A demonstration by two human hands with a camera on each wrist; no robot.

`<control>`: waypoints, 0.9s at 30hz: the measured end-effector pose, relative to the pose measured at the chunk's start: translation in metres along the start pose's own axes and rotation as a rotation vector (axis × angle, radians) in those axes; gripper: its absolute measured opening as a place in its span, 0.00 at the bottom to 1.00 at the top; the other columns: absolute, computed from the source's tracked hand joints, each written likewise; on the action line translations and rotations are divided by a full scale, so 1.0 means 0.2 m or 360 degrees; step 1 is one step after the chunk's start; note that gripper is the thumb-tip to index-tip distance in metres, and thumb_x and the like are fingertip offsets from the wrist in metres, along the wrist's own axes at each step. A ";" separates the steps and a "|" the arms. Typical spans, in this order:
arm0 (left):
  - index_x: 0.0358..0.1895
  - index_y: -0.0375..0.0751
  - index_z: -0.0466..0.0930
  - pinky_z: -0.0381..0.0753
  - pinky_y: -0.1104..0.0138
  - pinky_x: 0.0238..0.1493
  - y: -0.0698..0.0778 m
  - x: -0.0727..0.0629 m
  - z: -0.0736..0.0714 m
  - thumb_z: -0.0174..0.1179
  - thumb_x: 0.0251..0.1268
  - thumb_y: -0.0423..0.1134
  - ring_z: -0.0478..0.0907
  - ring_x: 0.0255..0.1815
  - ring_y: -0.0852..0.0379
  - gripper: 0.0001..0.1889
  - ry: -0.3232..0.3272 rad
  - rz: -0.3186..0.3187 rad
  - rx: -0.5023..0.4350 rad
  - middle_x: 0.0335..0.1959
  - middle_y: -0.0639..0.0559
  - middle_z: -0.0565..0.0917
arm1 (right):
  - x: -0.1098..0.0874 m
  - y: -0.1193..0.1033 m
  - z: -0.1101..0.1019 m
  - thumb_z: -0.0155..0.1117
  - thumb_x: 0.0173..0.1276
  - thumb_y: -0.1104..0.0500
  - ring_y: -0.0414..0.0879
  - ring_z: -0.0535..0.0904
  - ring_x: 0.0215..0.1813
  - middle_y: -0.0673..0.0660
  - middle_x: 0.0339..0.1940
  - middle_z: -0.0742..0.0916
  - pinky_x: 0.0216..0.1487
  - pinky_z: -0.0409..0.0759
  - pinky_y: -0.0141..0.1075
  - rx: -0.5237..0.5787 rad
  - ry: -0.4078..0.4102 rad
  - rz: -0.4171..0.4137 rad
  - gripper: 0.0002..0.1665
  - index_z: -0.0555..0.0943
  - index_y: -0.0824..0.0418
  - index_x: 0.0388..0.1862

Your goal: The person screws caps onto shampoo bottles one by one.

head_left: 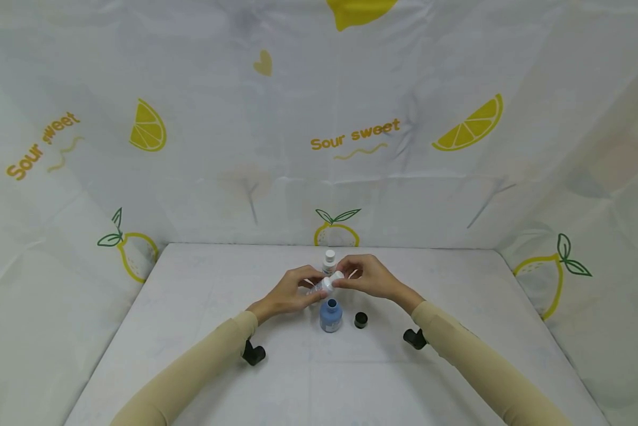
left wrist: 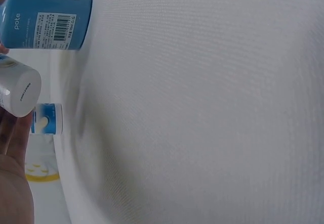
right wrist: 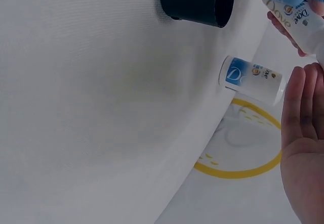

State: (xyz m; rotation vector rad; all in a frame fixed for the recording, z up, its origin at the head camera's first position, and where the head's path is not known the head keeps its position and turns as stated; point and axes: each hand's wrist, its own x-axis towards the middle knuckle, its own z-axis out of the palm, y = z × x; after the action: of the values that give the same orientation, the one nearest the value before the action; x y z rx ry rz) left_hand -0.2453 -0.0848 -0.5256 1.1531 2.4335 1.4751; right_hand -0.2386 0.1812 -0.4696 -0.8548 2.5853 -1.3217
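My left hand (head_left: 292, 290) grips a small white Dove bottle (head_left: 319, 287), tilted with its top toward the right hand. The bottle's base shows in the left wrist view. With thumb and fingers, my right hand (head_left: 369, 276) pinches a white cap (head_left: 337, 276) right at the bottle's top end. Just in front of the hands a blue bottle (head_left: 331, 319) stands upright, uncapped, its dark mouth showing. To its right, a black cap (head_left: 361, 320) sits on the table. Behind the hands stands another white Dove bottle (head_left: 329, 260), its white cap on.
The white-covered table (head_left: 234, 384) ends at a white, lemon-printed cloth backdrop (head_left: 276, 207). Black wrist cameras (head_left: 254, 353) jut out beneath both sleeves, close above the table.
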 end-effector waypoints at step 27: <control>0.60 0.39 0.87 0.93 0.65 0.55 -0.02 0.01 0.02 0.74 0.71 0.37 0.88 0.54 0.51 0.17 0.0021 0.0051 0.0001 0.51 0.44 0.89 | 0.00 0.00 0.02 0.83 0.66 0.53 0.40 0.81 0.36 0.51 0.35 0.87 0.41 0.84 0.29 -0.0041 0.0069 0.0093 0.14 0.84 0.56 0.37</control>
State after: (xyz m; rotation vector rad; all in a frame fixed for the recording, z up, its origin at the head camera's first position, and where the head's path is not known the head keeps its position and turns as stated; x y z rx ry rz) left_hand -0.2474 -0.0824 -0.5295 1.1921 2.4355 1.4954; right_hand -0.2368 0.1792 -0.4715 -0.7570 2.6442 -1.3083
